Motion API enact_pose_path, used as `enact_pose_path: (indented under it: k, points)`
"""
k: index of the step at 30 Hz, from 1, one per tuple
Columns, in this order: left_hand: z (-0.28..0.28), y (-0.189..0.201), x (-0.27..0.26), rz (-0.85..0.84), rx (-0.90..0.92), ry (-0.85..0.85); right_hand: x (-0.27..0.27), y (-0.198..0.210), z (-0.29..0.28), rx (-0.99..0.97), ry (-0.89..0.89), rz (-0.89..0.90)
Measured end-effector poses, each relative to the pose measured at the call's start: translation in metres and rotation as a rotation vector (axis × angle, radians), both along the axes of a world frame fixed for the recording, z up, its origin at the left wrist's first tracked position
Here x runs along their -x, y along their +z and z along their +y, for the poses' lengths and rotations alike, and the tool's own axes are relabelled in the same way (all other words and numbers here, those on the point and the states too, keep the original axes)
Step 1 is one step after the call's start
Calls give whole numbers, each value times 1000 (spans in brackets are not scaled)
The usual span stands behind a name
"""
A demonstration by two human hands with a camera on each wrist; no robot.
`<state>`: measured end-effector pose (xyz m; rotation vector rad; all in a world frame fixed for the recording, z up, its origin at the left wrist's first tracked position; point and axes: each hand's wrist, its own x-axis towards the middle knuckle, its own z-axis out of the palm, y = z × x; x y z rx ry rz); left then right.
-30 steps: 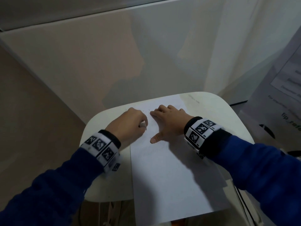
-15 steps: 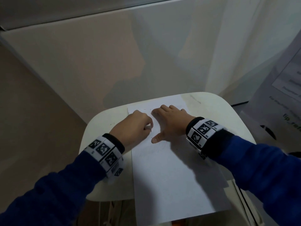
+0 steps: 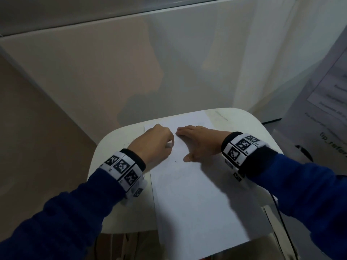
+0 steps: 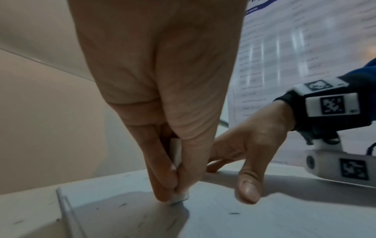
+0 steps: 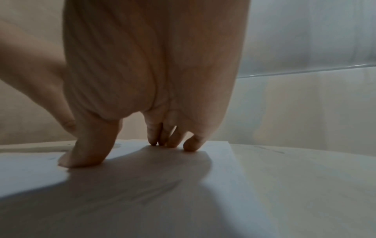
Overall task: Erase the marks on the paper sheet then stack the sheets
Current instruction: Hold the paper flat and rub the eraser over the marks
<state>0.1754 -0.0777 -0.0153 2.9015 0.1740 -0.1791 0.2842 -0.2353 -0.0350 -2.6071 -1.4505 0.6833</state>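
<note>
A white paper sheet (image 3: 193, 194) lies lengthwise on a small white table (image 3: 116, 209), its near end hanging over the front edge. My left hand (image 3: 155, 145) pinches a white eraser (image 3: 169, 145) between thumb and fingers near the sheet's far left corner. In the left wrist view the eraser (image 4: 177, 153) has its tip pressed onto the paper (image 4: 234, 225), with small dark marks around it. My right hand (image 3: 199, 143) rests flat on the sheet just right of the left one, fingers spread. In the right wrist view its fingertips (image 5: 191, 145) press the paper (image 5: 142, 193).
The table stands against a pale wall panel (image 3: 131, 62). A printed poster (image 3: 323, 102) leans at the right. A black cable (image 3: 281, 218) runs down past the table's front right corner. A faint scribble (image 3: 221, 116) marks the tabletop beyond the sheet.
My left hand with the eraser has shifted a little back and forth over the sheet's upper left area. The right hand has stayed pressed on the paper.
</note>
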Motion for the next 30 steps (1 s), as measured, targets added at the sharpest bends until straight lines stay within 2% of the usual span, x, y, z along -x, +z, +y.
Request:
enact_pose_path:
  k: [6, 12, 17, 24, 30]
  points:
    - [7, 0, -13, -68, 33, 52, 4, 1, -4, -31, -16, -42]
    - [-8, -1, -7, -53, 47, -13, 2, 1, -9, 1, -21, -64]
    - [6, -2, -21, -123, 73, 63, 6, 2, -9, 5, -30, -55]
    - [-6, 0, -17, -10, 20, -47, 6, 0, -11, -27, -90, -26]
    - [5, 2, -28, -78, 69, 20, 7, -2, -9, -26, -100, -28]
